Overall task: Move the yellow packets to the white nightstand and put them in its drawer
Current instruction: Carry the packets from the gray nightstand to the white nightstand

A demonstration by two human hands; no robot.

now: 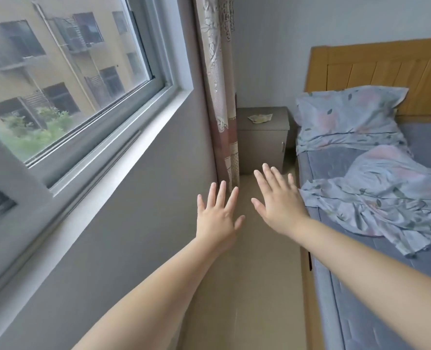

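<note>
- I saw one small heap of yellow packets [260, 118]. It was too small and flat for me to count them, though there looked to be more than one.
- The heap lay on top of the single nightstand [262, 145], well beyond both hands and above their fingertips in my view. It sat between the lines of the two hands, a little closer to the right one's.
- The nightstand's front was closed, with one slim handle [282, 147] at the edge nearest the bed. It faced away to the right of the grip.
- Two bare hands were in view, and neither held or touched anything.
- The left hand [218, 218] was stretched out, back toward me, with fingers straight and fanned and the thumb out to the right.
- The right hand [278, 203] reached a little further ahead. It was equally flat and spread, with its fingers angled up and to the left toward the nightstand.
- Both forearms were extended in front of me, and the hands were near each other but apart.
- One patterned curtain [218, 97] hung just past the left fingertips, beside the nightstand.
- One window [58, 84] ran along the wall left of the left arm.
- One bed [376, 299] lay right of the right arm, with one wooden headboard [386, 69], one floral pillow [348, 114] and one crumpled floral sheet [386, 198].
- Pale floor [247, 274] lay beneath both arms.
</note>
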